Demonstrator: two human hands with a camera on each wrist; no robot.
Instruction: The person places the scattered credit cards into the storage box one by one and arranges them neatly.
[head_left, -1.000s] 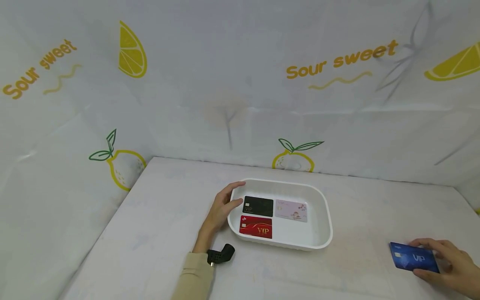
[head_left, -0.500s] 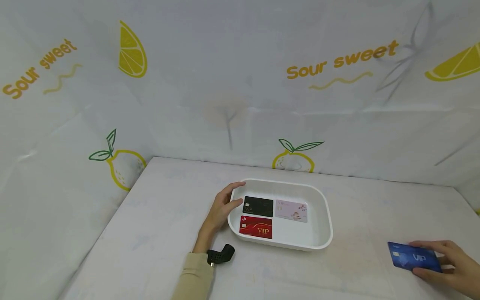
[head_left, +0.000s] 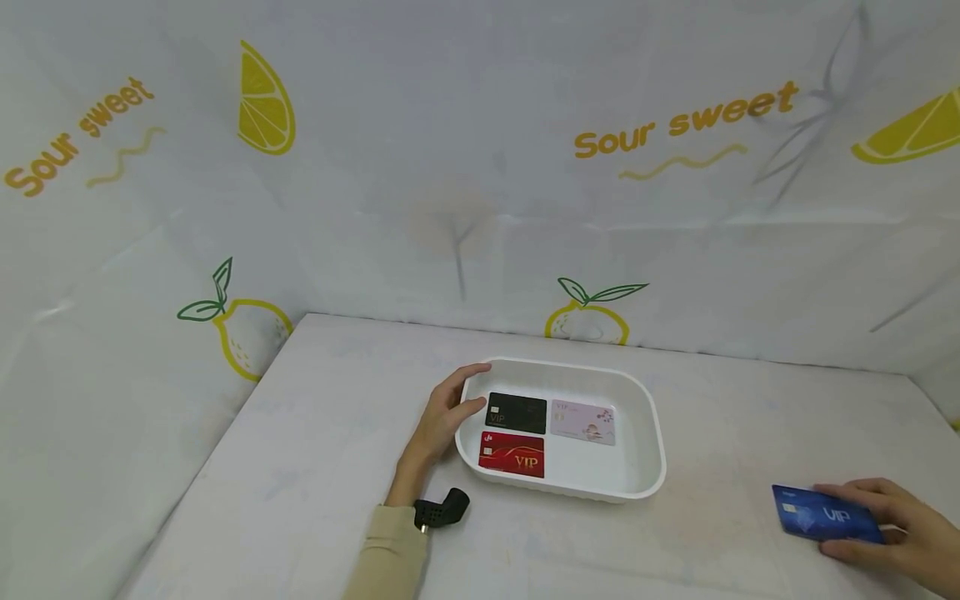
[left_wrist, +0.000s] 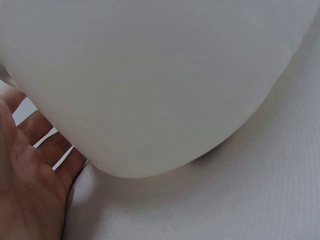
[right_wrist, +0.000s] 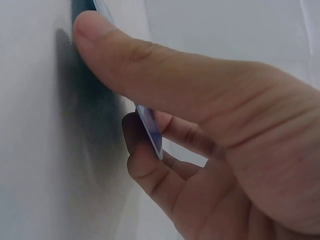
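Note:
Toward the right of the head view, my right hand (head_left: pixel 896 529) pinches a blue VIP card (head_left: pixel 817 514) between thumb and fingers. In the right wrist view the card (right_wrist: pixel 151 132) shows edge-on between the fingers, tilted off the table with a shadow beside it. My left hand (head_left: pixel 438 421) holds the left end of a white plastic tray (head_left: pixel 648 442), its thumb over the rim. The left wrist view has the fingers against the tray's outer wall (left_wrist: pixel 150 100). Inside the tray lie a black card (head_left: pixel 517 412), a pink card (head_left: pixel 582 422) and a red card (head_left: pixel 512 454).
The tray stands on a table with a white cover (head_left: pixel 315 467). A white cloth (head_left: pixel 420 150) with lemon prints hangs behind the table and along its left side. A black wrist camera (head_left: pixel 442 508) sits on the left wrist, near the tray's front-left corner.
My right hand and the blue card have shifted slightly left, and the card's tilt has changed a little. The left hand, tray and cards in it stay put.

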